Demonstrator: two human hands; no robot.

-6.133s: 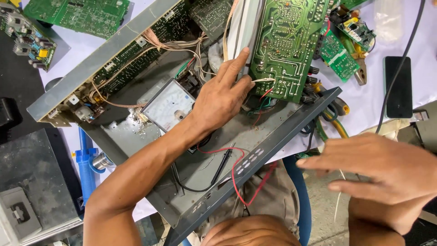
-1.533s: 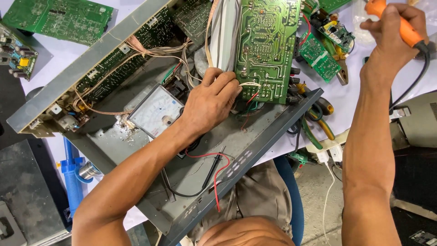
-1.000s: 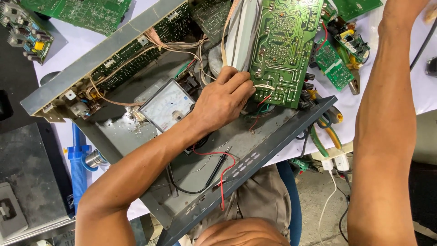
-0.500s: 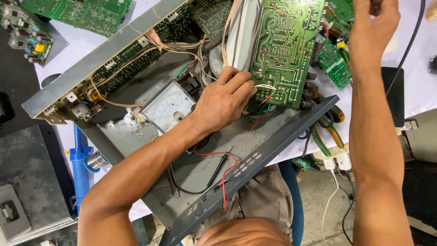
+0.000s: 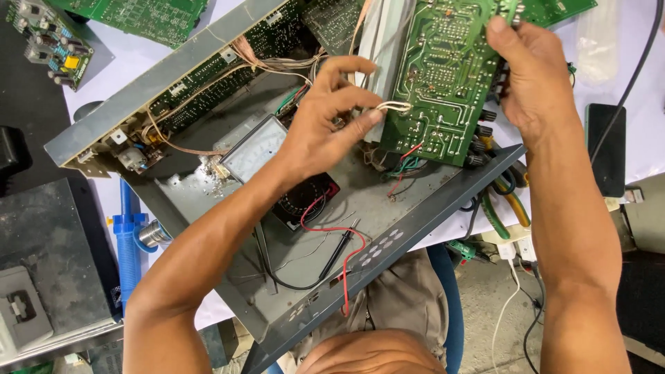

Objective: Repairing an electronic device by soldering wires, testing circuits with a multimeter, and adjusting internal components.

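A green circuit board [image 5: 443, 76] stands tilted up inside an open grey metal chassis [image 5: 388, 228]. My left hand [image 5: 325, 118] holds the board's lower left edge, fingertips pinching near a loop of white wires [image 5: 395, 106]. My right hand [image 5: 530, 76] grips the board's right edge, thumb on its face. An analog multimeter [image 5: 260, 149] lies in the chassis under my left wrist, with red and black probe leads [image 5: 339, 246] trailing toward the front.
More green boards [image 5: 149, 14] lie at the top left on a white sheet. A blue tool [image 5: 126, 232] sits left of the chassis, beside a grey box [image 5: 41, 263]. Pliers [image 5: 509, 208] and a black phone [image 5: 606, 149] lie at the right.
My right hand came down from the upper right and took hold of the board's right edge. My left hand opened from a closed grip to a fingertip pinch on the board's left edge.
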